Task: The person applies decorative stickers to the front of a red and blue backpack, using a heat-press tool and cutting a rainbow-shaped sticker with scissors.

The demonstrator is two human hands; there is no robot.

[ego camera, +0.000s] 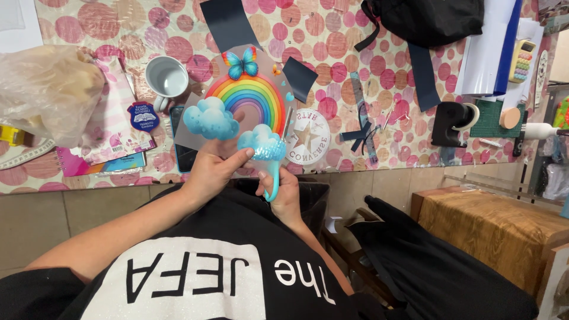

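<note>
Where the left hand [208,170] pinches its lower edge, thumb on top: rainbow cutout sheet [246,98], thin, light, floppy, likely crease-prone; held above the counter [332,65] edge. Right hand [283,191], wrist bent inward, clenched on turquoise scissors [271,178] at the cloud [262,142].

Present in view are two hands, left [214,169] and right [283,192], one rainbow cutout sheet [246,95] bearing two blue clouds, one grey mug [166,77], one calculator [522,60] and one tape dispenser [453,121].
</note>
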